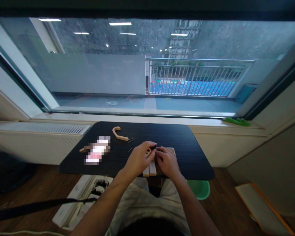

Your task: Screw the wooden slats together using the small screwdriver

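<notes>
My left hand (141,159) is closed, its thumb and fingers pinched near a small dark thing (154,147) too small to make out. Opposite it, my right hand (167,161) has its fingers curled in at the same spot; what they grip is hidden. Beneath both hands, pale wooden strips (152,169) lie side by side at the table's front edge. Part of a wooden piece with a round hole (148,151) shows behind my left fingers. Farther left are a hook-shaped wooden piece (116,133) and several small screws (131,140).
The black table (186,141) stands against a windowsill (137,118). On its left are a blurred-out item (97,151) and a wooden tip (82,150). A green basin (201,189) sits below right, an open white box (73,190) below left. A green cloth-like thing (236,122) lies on the sill.
</notes>
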The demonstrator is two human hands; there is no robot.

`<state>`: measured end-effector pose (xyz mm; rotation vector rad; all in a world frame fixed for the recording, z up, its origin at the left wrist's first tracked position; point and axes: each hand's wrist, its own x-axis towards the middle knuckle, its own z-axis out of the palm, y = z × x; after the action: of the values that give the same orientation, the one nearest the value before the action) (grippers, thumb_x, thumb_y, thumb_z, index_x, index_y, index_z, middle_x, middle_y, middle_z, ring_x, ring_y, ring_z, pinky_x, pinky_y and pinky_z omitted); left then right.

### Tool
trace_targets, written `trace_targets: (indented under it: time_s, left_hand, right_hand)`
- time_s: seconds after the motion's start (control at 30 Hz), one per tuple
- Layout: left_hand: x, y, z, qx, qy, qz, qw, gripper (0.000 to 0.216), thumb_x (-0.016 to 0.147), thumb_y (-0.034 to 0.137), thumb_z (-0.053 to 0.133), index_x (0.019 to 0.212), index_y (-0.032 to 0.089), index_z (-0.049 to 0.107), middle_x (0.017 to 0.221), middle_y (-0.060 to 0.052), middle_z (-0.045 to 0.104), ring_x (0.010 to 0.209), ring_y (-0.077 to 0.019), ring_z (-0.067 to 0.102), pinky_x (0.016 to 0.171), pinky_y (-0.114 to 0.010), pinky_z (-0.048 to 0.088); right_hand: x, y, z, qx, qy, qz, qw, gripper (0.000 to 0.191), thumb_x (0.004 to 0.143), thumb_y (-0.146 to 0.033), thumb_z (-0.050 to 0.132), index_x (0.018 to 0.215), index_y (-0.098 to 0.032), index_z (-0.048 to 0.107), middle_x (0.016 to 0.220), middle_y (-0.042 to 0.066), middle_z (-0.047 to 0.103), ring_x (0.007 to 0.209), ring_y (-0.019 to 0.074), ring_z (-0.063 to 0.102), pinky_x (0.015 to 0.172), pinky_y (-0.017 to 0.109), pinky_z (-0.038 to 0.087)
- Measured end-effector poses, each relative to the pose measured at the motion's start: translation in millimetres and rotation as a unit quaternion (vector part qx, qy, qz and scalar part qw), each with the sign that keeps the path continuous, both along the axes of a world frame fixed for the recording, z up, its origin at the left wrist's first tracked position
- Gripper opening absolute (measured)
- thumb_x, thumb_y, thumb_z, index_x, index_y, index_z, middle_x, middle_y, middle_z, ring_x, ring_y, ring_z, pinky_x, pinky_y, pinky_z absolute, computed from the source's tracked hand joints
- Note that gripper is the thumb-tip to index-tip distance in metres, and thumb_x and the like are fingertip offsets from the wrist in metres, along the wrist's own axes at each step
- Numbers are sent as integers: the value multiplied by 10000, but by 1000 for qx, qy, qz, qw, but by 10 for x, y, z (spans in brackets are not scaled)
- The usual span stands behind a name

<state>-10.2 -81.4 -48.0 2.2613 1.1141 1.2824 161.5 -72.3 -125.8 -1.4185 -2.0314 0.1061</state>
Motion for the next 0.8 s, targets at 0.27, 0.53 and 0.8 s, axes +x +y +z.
trace_targets:
  time_s: [0.27,0.53,0.8]
  left_hand:
    - [7,21,-42,25,3,10,1000,171,875,166,658,1045,163,639,992,-74,736,883,-190,712,818,-318,588]
    - [20,40,-59,39,3,24,999,197,876,172,655,1071,179,627,1014,-65,734,880,-183,721,825,-318,591]
    - [14,29,-59,41,-12,27,999,210,872,153,649,1081,173,632,1023,-69,742,901,-188,727,838,-315,589]
  right_hand:
    - [-11,-12,18,9,-5,-4,1000,332,887,-146,555,1097,-318,747,1165,38,709,1140,253,599,1000,437,426]
    - [-2,-14,78,-9,-3,4,1000,360,883,-138,556,1131,-330,734,1173,33,706,1151,251,592,1001,428,419]
    - [-2,-24,92,-24,-2,1,1000,360,872,-122,547,1110,-309,742,1206,36,694,1184,252,576,1027,435,407]
